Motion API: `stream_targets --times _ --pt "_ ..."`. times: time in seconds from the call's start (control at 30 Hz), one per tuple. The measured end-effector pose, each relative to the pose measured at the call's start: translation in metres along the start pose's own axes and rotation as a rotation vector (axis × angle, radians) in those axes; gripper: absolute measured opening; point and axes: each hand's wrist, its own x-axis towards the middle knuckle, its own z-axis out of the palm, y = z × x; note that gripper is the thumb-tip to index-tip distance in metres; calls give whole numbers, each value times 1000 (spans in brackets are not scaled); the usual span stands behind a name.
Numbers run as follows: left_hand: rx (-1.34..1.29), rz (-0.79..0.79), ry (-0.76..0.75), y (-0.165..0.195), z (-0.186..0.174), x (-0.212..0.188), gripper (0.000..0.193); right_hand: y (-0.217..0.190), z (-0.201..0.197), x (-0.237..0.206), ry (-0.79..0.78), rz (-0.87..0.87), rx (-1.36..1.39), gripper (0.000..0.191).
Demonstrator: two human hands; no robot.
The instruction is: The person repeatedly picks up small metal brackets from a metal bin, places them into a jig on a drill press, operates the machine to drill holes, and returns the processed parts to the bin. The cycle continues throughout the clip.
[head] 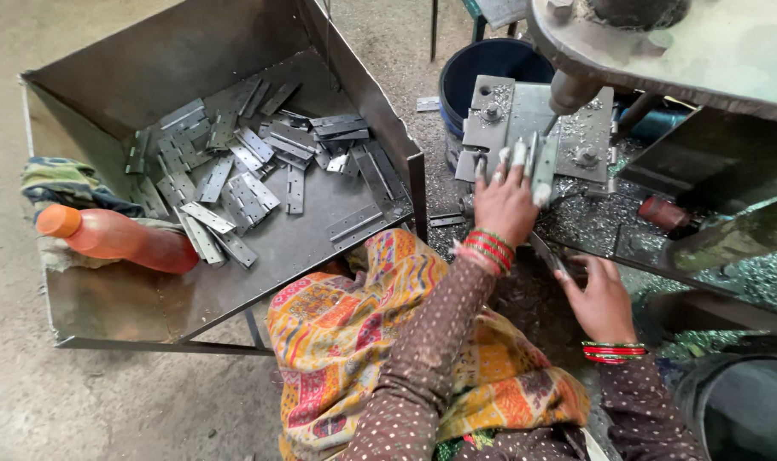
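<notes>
Left hand on the strip at the jig, right hand low and nearer the body.

Head view: the left hand (505, 203) reaches forward, fingers pressing a narrow metal strip (544, 166) that stands roughly upright in the drill jig (525, 119), long axis running away from the person, just under the spindle (569, 90). The right hand (604, 299) lies closer in, curled around a dark lever (549, 254). The tray (235, 282) of hinge plates (235, 183) sits well apart to the left.

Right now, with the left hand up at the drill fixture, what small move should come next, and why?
Probably draw the left hand back off the fixture: its fingers rest on the metal strip seated there, right beneath the drill spindle. The right hand is on a lever-like bar.
</notes>
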Motion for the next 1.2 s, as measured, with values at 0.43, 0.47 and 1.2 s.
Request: stream_targets --times 0.43,0.47,1.2 --pt "48 -15 -28 -1 19 6 35 66 94 -45 -167 80 -77 60" --pt "65 4 46 -1 20 6 35 69 91 -43 -256 126 -99 62" --pt "165 65 55 -8 26 1 32 69 70 -8 -401 174 -58 58"
